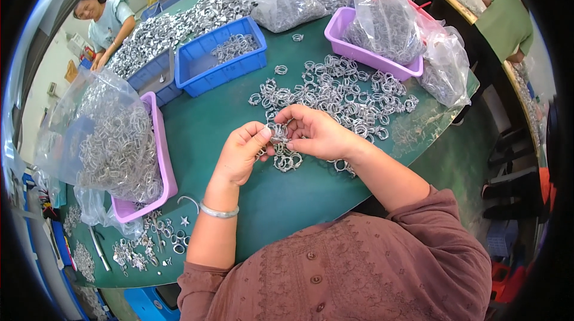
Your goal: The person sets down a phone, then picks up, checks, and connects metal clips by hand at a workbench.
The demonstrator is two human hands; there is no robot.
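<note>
Over the green table (206, 130), my left hand (238, 152) and my right hand (320, 134) meet in front of my chest. Between their fingertips are silver-coloured metal rings (278, 132), pinched from both sides; their exact number is hard to make out. The curled fingers of the left hand partly hide them. Just below the hands lie a few more rings (288, 161) on the table. A broad loose pile of similar rings (335, 85) spreads beyond and to the right of my right hand.
At the left, a purple tray (159, 147) holds a plastic bag of rings; another purple tray (373, 65) stands far right. A blue bin (222, 70) contains some rings. Behind it is a heap of metal pieces (173, 28). Two people (110, 25) work nearby.
</note>
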